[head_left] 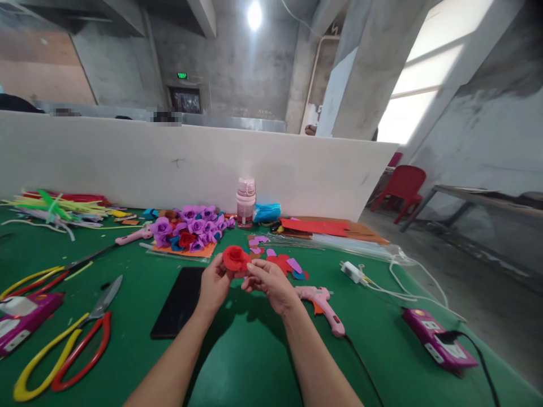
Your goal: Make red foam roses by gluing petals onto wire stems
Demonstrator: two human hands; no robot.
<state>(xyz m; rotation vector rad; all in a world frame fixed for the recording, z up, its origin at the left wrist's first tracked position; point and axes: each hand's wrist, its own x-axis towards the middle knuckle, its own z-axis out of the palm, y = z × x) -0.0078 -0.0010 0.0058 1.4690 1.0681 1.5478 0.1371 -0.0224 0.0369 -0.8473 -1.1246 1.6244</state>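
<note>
A red craft flower (236, 258) with layered petals is held up over the green table (241, 362). My left hand (215, 284) grips it from the left and below, fingers closed. At its right edge, the thumb and fingers of my right hand (268, 282) pinch a petal. Just right of that hand a pink glue gun (324, 305) lies with its black cord trailing toward me. Cut petal pieces (278, 263) in red, purple and blue are scattered behind the hands. A black tablet-like slab (178, 305) lies left of them, partly behind my left hand.
Finished purple flowers (197, 226) are heaped at the back beside a pink bottle (246, 203). Large scissors (91, 328) lie at left. A purple power strip (439, 339) and white cables (399, 288) occupy the right. A white partition (195, 164) bounds the table's far side.
</note>
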